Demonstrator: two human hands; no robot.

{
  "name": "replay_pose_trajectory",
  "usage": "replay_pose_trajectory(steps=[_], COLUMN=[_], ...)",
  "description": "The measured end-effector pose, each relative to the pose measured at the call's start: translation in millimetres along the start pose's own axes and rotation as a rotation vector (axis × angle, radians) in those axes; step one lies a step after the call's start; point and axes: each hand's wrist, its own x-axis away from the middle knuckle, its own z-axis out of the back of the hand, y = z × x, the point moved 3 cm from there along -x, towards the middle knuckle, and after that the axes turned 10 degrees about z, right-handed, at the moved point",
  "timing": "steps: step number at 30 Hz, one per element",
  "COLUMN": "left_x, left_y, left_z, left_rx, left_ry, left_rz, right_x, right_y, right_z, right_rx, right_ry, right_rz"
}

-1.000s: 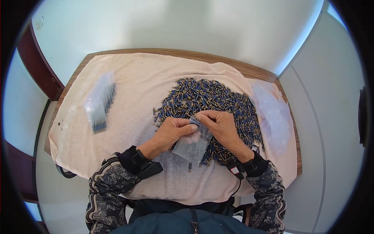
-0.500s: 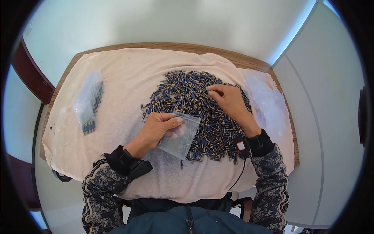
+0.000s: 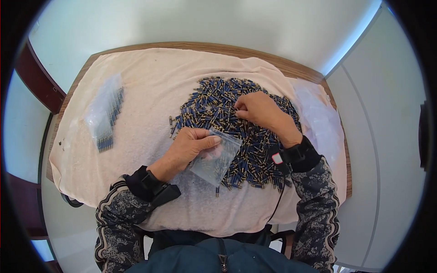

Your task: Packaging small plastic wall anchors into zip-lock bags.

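Pinching clear bag (image 3: 222, 164) — left hand (image 3: 187, 144); over blue-gold pieces (image 3: 214, 100) — right hand (image 3: 261, 110) (fingers curled, grip unclear).

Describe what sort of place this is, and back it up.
Probably a plain indoor room serving as a makeshift workspace: a pale cloth covers a wooden table, a heap of small blue-and-gold parts lies there, and a pale wall stands behind.

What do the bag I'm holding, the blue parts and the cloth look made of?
Bag: likely plastic film, glossy and see-through. Parts: gold-coloured ends shine like metal; blue middles may be plastic or paint. Cloth: matte, probably fleecy fabric, softly folded.
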Motion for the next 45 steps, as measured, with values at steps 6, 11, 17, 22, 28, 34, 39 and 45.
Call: replay_pose_trajectory(steps=[6,11,17,22,28,34,39,45], left_x=[2,4,0,3,4,2,1,2], left_y=[3,6,2,3,4,3,1,0], left_z=[-6,-8,-6,-7,-7,-6,-4,-3], left_rx=[-0.046,-0.060,-0.061,-0.059,-0.097,-0.101,-0.107,-0.124], left_ry=[-0.012,0.009,0.012,0.002,-0.003,-0.004,-0.005,-0.008], left_rz=[-0.017,-0.038,-0.044,-0.050,-0.044,-0.056,-0.059,-0.067], right_x=[54,83,85,77,86,95,97,80], right_y=[24,33,24,25,23,4,3,3], right_z=[12,17,6,-6,-2,14,19,17], right_rx=[-0.073,-0.650,-0.782,-1.061,-1.133,-0.732,-0.535,-0.659], right_ry=[0.146,0.246,0.253,0.314,0.270,0.191,0.190,-0.008], right_rz=[0.011,-0.254,-0.330,-0.214,-0.326,-0.286,-0.130,-0.229])
